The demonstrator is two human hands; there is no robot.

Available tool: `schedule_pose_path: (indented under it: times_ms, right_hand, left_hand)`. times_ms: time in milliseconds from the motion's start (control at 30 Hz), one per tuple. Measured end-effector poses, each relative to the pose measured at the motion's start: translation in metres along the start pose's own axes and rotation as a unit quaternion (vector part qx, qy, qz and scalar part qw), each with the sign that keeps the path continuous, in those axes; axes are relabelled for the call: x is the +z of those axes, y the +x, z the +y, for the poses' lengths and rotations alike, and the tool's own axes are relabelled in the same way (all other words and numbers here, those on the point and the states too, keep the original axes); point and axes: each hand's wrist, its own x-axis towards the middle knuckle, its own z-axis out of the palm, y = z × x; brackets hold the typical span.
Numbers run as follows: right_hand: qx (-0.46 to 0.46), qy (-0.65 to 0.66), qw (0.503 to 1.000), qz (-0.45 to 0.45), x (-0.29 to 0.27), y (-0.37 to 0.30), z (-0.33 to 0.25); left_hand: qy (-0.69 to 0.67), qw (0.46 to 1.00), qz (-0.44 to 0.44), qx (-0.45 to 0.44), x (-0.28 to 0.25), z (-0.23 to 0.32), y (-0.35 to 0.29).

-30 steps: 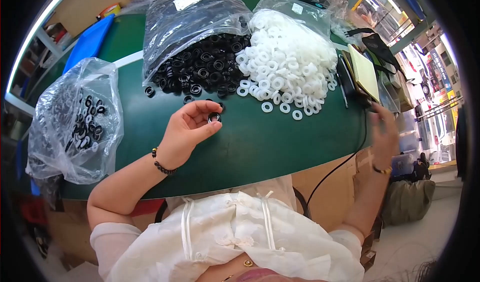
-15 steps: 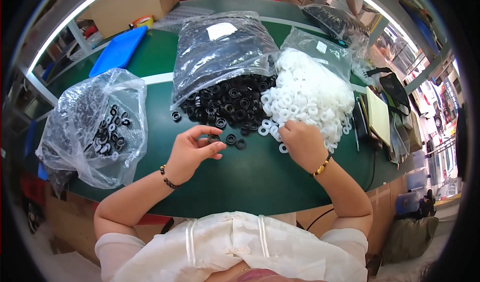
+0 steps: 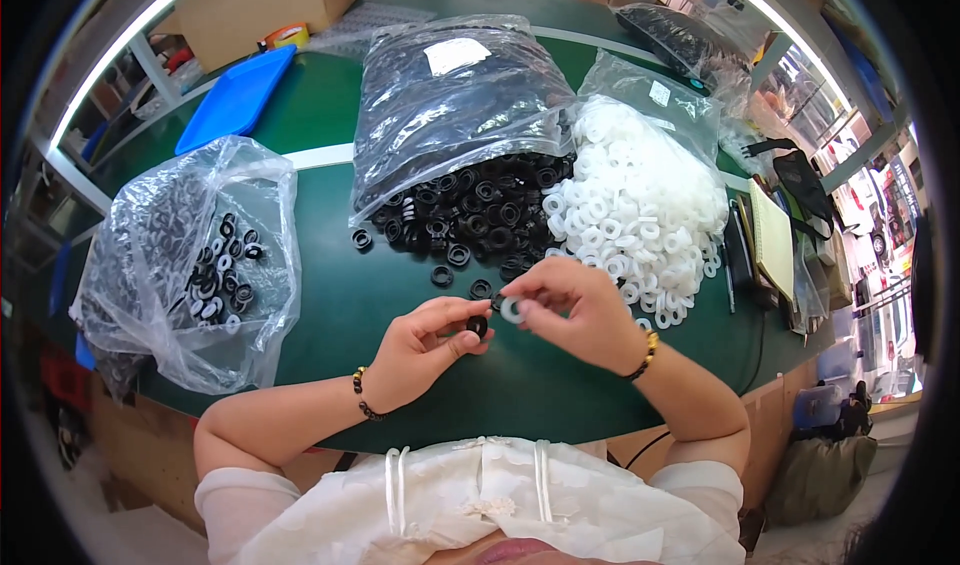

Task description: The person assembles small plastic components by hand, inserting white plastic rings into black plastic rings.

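Note:
My left hand (image 3: 425,350) pinches a black ring (image 3: 477,326) between thumb and fingers, just above the table in front of me. Close beside it, my right hand (image 3: 575,310) grips a white ring (image 3: 511,310) by its edge; the two rings are a little apart. Beyond my hands lies a heap of black rings (image 3: 470,210), spilling from the mouth of a large clear bag (image 3: 460,90). To its right a pile of white rings (image 3: 640,205) spreads out of another clear bag (image 3: 650,95). A few loose black rings (image 3: 441,276) lie near my left fingertips.
At the left, an open clear bag (image 3: 190,255) holds black rings with white ones in them. Behind it lies a blue tray (image 3: 235,100). Notebooks (image 3: 770,230) and a black strap pouch (image 3: 800,185) stand at the right edge. A dark filled bag (image 3: 680,45) is at the far right.
My right hand has moved left and nearer from the white pile, bringing a white ring. My left hand has shifted right and slightly nearer with the black ring, so both hands are now close together.

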Motion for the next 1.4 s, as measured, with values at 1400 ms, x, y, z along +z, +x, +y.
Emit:
schedule_pose_path:
  times_ms: [1400]
  right_hand:
    - [0.164, 0.453, 0.875, -0.050, 0.033, -0.024, 0.039]
  left_hand:
    - [0.039, 0.994, 0.075, 0.062, 0.001, -0.003, -0.010]
